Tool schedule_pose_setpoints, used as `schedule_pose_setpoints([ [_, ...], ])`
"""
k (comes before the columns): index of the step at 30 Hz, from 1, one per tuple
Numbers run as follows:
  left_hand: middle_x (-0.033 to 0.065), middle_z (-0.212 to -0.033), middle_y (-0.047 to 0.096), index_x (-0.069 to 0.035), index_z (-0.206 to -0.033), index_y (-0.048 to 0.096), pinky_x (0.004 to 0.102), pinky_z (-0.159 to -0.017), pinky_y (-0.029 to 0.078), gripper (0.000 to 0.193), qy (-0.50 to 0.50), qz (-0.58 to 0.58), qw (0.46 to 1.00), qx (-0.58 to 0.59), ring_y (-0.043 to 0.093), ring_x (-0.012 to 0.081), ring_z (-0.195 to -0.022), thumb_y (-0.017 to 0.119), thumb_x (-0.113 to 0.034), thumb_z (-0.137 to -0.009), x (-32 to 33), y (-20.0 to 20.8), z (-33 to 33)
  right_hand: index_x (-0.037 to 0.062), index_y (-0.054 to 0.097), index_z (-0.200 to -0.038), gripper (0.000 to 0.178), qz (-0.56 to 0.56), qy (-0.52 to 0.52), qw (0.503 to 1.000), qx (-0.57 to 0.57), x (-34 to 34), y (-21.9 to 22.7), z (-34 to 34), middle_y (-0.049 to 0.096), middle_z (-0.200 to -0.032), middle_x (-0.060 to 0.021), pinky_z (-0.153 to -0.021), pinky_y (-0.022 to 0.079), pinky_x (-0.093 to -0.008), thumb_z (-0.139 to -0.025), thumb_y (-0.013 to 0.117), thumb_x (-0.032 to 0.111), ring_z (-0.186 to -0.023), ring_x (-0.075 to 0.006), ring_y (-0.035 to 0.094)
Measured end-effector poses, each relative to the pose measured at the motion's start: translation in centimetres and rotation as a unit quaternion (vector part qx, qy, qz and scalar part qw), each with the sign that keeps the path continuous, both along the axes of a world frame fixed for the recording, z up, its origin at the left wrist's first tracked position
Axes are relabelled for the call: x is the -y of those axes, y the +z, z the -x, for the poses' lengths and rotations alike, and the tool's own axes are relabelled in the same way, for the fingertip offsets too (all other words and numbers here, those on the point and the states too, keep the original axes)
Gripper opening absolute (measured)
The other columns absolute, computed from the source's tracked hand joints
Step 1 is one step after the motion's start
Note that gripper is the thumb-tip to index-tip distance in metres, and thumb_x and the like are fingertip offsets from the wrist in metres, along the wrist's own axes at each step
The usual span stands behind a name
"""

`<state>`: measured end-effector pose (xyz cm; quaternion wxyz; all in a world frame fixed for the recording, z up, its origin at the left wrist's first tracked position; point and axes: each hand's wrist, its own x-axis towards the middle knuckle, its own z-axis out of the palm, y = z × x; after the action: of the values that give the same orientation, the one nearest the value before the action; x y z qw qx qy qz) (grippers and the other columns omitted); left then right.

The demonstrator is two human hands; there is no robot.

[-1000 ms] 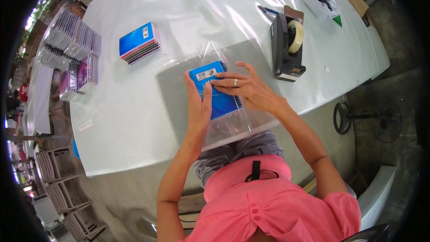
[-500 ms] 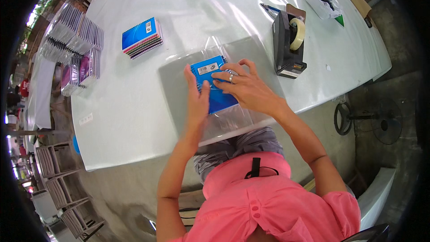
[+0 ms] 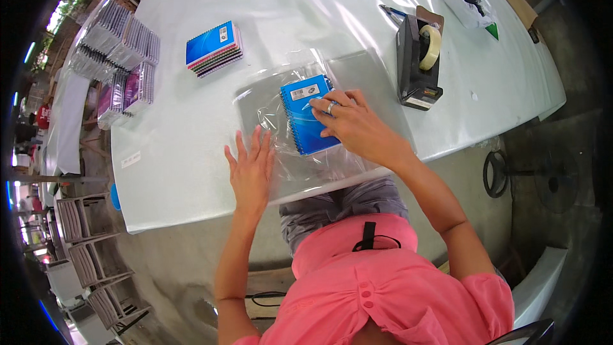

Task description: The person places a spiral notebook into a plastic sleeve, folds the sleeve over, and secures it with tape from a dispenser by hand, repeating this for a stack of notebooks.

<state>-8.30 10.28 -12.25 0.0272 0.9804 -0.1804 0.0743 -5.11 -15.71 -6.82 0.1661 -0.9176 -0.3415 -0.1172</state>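
A blue spiral-bound notebook (image 3: 305, 126) with a barcode sticker lies on a clear plastic sheet (image 3: 319, 172), which is spread over a grey rectangular mat (image 3: 377, 102). My right hand (image 3: 353, 120), with a ring on one finger, rests over the notebook's right side, its bent fingertips touching the cover and its thumb apart from them. To the left of the notebook, my left hand (image 3: 250, 169) lies flat with fingers spread on the plastic and the mat's left edge. It does not touch the notebook.
A black tape dispenser (image 3: 418, 64) with a clear roll stands right of the mat, a pen (image 3: 393, 11) behind it. A stack of notebooks (image 3: 214, 49) sits at the back left, beyond it wrapped notebook bundles (image 3: 121, 51). A white plastic packet (image 3: 468, 5) lies far right.
My left hand has let go of the notebook's left edge and moved left and down, spreading flat on the plastic. My right hand stays on the notebook. The whole view has shifted slightly.
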Motion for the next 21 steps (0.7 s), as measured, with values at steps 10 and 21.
schedule_pose_setpoints([
  [10,0.0090,-0.158,0.022,-0.011,-0.153,0.019,0.0386,-0.106,0.040,0.081,0.245,0.791,0.542,-0.141,0.035,0.0316,-0.138,0.058,0.010,-0.086,3.4,2.3,6.2,0.0011,0.053,-0.110,0.032,-0.036,-0.005,0.987,-0.158,-1.4,1.8,0.4,0.046,-0.129,-0.0181,-0.095,0.041,-0.0427,-0.080,0.063,-0.001,-0.120,-0.0343,0.047],
  [21,0.0230,-0.140,0.048,-0.005,-0.144,0.040,0.0361,-0.079,0.054,0.071,-0.086,0.379,0.918,-0.077,0.062,0.0357,-0.109,0.055,0.014,-0.077,7.2,3.5,7.7,-0.0066,0.066,-0.086,0.052,-0.058,-0.112,0.960,-0.251,-4.7,2.2,0.2,0.044,-0.135,-0.0174,-0.088,0.038,-0.0538,-0.081,0.070,0.045,-0.119,-0.0360,0.043],
])
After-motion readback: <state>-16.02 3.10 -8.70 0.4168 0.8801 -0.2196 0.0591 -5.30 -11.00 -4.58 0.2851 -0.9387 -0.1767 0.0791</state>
